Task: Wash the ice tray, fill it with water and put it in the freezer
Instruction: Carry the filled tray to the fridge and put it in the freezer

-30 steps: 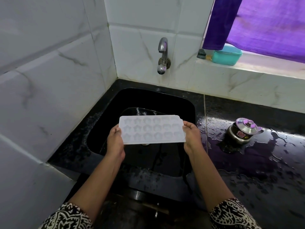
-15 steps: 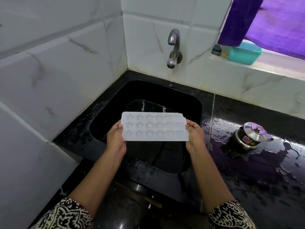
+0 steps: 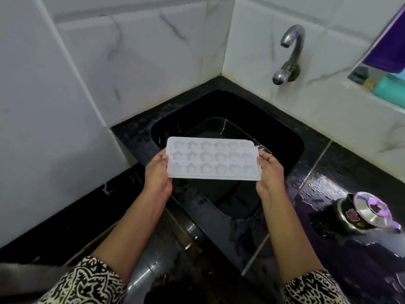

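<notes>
White marble-look tile wall [image 3: 109,62] runs down the left and across the back and meets in a corner. Black counter [image 3: 350,270] sits below it, wet, with puddles on the right side. Black sink [image 3: 285,132] is set into the corner. There's a dark rounded shape inside it, can't tell what.

Both forearms come in from the bottom edge, black-and-white patterned sleeves [image 3: 87,281] at the elbows.

Ice tray [image 3: 211,159]: white, 3 rows x 6 moulds, stars at the left end, rounder shapes to the right. It's held in the air over the front-left part of the sink, cavities up, roughly level. It's well below the tap and off to its left, not under the spout. A second thin edge shows along the near and right sides. Can't tell if the cavities hold water.

Left hand [image 3: 156,174] grips the left short edge, thumb on the top rim, fingers curled underneath and hidden. Right hand [image 3: 270,172] grips the right short edge the same way, thumb on top, fingers under.

Small steel pot [image 3: 361,212] with its lid on stands on the wet counter right of the sink, well apart from the tray. Metal tap [image 3: 289,53] is on the back wall above the sink. Teal box [image 3: 388,88] sits on the sill at the right edge, partly cut off.
</notes>
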A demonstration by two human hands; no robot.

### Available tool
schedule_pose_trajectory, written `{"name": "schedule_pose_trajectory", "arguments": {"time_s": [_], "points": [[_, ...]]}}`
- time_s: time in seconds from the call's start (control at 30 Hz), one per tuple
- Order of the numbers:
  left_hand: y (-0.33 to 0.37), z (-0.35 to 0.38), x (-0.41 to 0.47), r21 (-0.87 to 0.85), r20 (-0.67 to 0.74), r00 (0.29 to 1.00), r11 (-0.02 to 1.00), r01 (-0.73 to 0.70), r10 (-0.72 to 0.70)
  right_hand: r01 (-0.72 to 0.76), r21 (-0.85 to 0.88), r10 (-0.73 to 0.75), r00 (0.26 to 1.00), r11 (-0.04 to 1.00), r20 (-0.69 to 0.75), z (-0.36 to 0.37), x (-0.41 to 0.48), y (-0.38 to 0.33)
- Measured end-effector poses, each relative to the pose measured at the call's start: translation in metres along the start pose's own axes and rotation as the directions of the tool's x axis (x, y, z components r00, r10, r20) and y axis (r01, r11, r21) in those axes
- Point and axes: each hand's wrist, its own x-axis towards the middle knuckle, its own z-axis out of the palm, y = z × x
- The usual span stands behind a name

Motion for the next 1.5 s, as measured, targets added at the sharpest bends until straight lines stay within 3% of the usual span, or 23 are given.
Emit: {"name": "schedule_pose_trajectory", "arguments": {"time_s": [0.33,0.73,1.0,1.5], "points": [[0.011,-0.091,-0.069,-0.094,-0.245,0.963,0.987,-0.133,0.107,-0.042,-0.100,0.068,0.961,0.994,0.267,0.040,-0.062,0.033],[0.004,-0.234,-0.198,-0.208,-0.512,0.843,0.930,-0.305,0.162,-0.089,-0.207,0.188,0.828,0.974,0.529,0.080,-0.207,0.088],[-0.013,-0.333,-0.316,-0.276,-0.733,0.674,0.865,-0.419,0.093,-0.078,-0.355,0.312,0.675,0.931,0.669,0.093,-0.334,0.142],[-0.054,-0.478,-0.518,-0.190,-0.978,0.196,0.697,-0.691,-0.072,0.024,-0.541,0.528,0.179,0.841,0.830,0.124,-0.574,0.262]]}}
